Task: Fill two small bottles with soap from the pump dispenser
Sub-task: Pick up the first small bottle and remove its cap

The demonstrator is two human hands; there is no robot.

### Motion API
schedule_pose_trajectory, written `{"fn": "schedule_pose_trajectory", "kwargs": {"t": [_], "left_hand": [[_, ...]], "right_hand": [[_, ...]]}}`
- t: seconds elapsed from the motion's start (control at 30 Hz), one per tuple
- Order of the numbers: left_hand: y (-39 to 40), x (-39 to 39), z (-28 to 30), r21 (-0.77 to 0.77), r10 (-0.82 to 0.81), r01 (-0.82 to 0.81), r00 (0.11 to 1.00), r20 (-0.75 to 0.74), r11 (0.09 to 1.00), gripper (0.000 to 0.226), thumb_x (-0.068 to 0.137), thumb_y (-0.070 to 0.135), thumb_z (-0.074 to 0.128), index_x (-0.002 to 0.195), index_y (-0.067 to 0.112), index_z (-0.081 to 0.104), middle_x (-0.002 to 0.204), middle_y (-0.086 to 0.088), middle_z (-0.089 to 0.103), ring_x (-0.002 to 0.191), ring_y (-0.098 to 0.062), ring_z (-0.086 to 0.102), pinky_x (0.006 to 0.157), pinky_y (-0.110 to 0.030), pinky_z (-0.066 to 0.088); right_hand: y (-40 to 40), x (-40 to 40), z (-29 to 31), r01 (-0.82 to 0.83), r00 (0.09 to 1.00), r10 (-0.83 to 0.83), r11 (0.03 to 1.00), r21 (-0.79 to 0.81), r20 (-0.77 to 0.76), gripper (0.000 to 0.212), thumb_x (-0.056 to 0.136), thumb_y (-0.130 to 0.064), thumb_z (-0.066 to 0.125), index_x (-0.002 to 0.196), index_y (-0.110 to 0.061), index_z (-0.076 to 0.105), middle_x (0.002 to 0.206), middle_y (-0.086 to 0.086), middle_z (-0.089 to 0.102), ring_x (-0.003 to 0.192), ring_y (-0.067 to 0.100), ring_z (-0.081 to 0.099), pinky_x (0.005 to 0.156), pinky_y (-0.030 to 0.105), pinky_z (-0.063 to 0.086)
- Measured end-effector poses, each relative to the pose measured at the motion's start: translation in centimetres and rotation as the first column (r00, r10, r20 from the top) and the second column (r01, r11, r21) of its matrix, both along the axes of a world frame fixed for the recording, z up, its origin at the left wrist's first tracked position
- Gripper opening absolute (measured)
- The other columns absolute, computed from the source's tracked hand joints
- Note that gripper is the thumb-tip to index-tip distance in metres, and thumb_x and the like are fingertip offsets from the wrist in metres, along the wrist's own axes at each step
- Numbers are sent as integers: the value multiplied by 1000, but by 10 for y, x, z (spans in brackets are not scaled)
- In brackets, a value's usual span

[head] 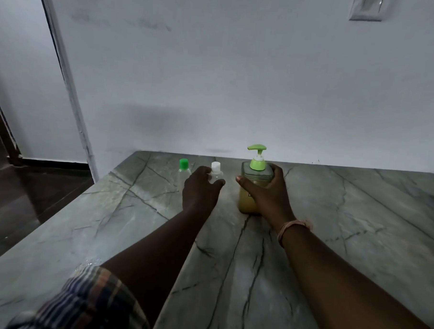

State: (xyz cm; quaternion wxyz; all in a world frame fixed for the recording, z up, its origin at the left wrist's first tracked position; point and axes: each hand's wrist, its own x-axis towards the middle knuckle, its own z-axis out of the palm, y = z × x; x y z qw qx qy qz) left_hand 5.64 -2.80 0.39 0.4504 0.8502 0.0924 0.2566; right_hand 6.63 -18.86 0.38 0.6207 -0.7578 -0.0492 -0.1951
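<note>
A pump dispenser [250, 188] with a green pump head and yellowish soap stands near the back of the marble counter [357, 220]. My right hand [267, 191] grips its square body, thumb on the left side and fingers round the right. Left of it stands a small clear bottle with a white cap [216, 171]; my left hand [201, 188] curls round its lower part, hiding most of it. A second small clear bottle with a green cap [183, 172] stands further left, just beside my left hand and not held.
A white wall rises right behind the counter. The counter's left edge drops to a dark floor [23, 193], with a door frame [65, 78] beyond it. A switch plate [367, 9] is on the wall at top right.
</note>
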Motion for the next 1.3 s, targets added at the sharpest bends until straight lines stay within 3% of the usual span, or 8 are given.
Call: {"fn": "schedule_pose_trajectory", "kwargs": {"t": [0.43,0.63,0.77,0.83,0.9,0.97,1.1,1.3], "left_hand": [[2,-100,1,11,-17,16,999,34,1000,41,80,33,78,117,19,65,109,2,71,97,-17,65,80,-30,47],[11,-127,-9,-4,-35,35,999,16,999,40,80,32,79,116,20,67,106,3,70,93,-16,64,81,-32,50],[14,-138,-13,-26,-62,63,998,10,998,44,79,30,81,119,18,67,109,1,71,95,-17,67,85,-36,54],[17,-141,-18,-30,-74,75,997,20,997,48,79,30,82,122,18,66,111,0,72,94,-16,67,83,-33,53],[19,-143,-24,-20,-82,82,996,21,996,48,79,29,82,123,17,66,112,1,71,93,-13,66,79,-27,50],[21,-143,-31,21,-80,79,997,15,997,45,79,30,83,119,16,67,110,1,71,95,-14,65,79,-27,47],[22,-143,-34,39,-116,116,993,6,993,42,79,27,80,117,14,67,110,0,72,99,-17,67,83,-33,56],[24,-142,-40,-17,-192,194,980,51,981,38,85,25,73,119,16,60,103,6,68,92,-11,64,66,-19,46]], "right_hand": [[-10,-91,5,16,1000,-16,1000,13,19,82,54,-57,84,121,-33,44,115,-13,58,103,8,60,93,37,53],[-5,-108,1,15,999,-16,999,-30,-40,100,53,-59,82,136,-27,36,130,-8,52,117,14,53,101,36,47],[1,-115,4,38,995,-40,999,-26,-95,120,54,-62,81,148,-27,15,151,2,28,137,20,34,111,38,34],[11,-127,5,266,963,-261,959,-100,57,104,60,-63,77,140,-21,26,142,7,31,130,25,37,106,43,36],[26,-141,6,522,819,-448,842,-138,359,67,73,-57,69,118,-16,41,120,6,42,112,25,46,93,41,39],[41,-149,10,505,774,-346,843,-187,530,37,84,-44,62,102,-15,47,104,2,46,97,20,49,81,36,44],[70,-147,9,172,930,9,874,-455,368,20,89,-34,60,100,-19,54,97,-1,51,84,8,51,66,15,39],[83,-127,4,101,971,15,878,-468,237,22,85,-39,64,96,-20,59,92,-1,59,80,10,57,67,22,44]]}}
